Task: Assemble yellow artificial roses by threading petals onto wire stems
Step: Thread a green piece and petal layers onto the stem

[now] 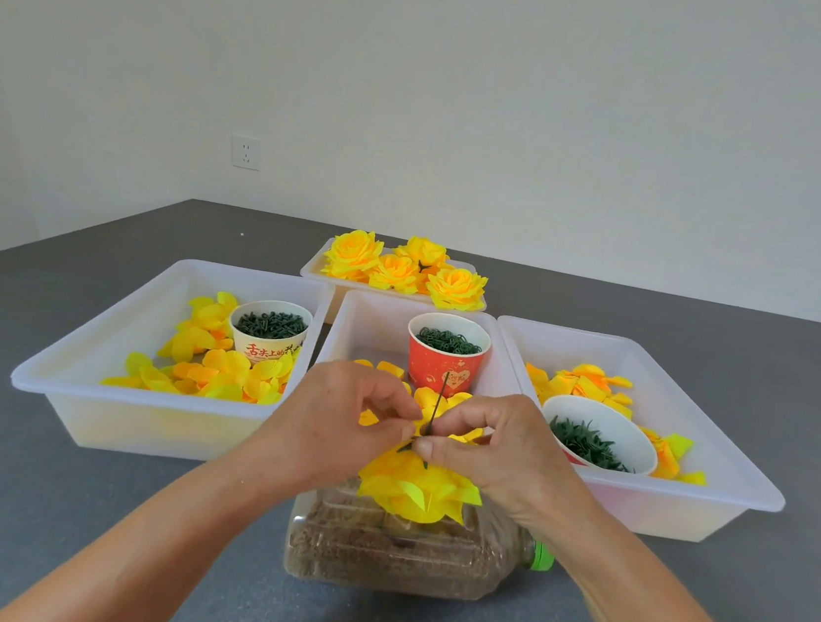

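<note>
From my head camera, both my hands meet at the centre of the view. My left hand (344, 416) has its fingers curled, thumb and forefinger pinching at the base of the thin dark wire stem (436, 407), which rises tilted toward one o'clock. My right hand (489, 449) mirrors it, fingers curled in, thumb and forefinger nipping the same spot from the three o'clock side. Just below my fingertips, at six o'clock from them, hangs the half-built yellow rose (415, 489), its petals spreading downward, a little green showing at its top where I pinch.

Under the rose lies a clear plastic bottle (399, 557) on its side on the grey counter (39, 498), filled with brownish grains, its green cap (542, 557) pointing to three o'clock.

Beyond my hands sit three white trays. The left tray (81, 363), at ten o'clock, holds loose yellow petals (215, 369) and a pale paper cup (269, 332) of dark green parts. The middle tray (371, 316), at twelve o'clock, holds a red cup (446, 354) of green rings. The right tray (694, 423), at two o'clock, holds more petals and a white bowl (597, 434) of green pieces. Farther back, a small tray (312, 270) carries finished roses (403, 271).
</note>
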{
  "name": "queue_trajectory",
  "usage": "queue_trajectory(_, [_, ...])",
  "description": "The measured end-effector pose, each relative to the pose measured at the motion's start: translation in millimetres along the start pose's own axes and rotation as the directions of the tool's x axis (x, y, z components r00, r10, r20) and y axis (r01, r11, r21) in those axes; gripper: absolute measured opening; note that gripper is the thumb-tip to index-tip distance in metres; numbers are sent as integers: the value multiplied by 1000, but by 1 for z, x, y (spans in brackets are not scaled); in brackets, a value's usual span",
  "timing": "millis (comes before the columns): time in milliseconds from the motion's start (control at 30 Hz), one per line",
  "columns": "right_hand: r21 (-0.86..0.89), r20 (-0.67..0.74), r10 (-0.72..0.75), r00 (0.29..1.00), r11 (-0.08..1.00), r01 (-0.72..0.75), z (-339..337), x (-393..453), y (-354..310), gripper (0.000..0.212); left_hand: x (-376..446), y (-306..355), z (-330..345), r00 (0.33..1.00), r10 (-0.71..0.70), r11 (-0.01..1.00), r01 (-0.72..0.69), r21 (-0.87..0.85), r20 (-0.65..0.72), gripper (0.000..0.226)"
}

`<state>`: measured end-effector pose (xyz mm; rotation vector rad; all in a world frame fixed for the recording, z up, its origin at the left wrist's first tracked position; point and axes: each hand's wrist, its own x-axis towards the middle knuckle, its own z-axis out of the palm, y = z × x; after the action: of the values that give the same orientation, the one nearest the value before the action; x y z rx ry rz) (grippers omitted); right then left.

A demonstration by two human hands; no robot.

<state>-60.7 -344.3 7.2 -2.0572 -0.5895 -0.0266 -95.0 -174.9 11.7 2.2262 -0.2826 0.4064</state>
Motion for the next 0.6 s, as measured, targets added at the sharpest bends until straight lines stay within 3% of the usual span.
queue_trajectory(200, [13,-141,-27,990,999,29,10,-2,8,14,4,13,11,997,-26,989,15,-147,-68,22])
queue_trajectory(600, [11,-249,-167,954,984,175,25,-8,21,19,13,6,15,993,102,995,-101,25,-60,31])
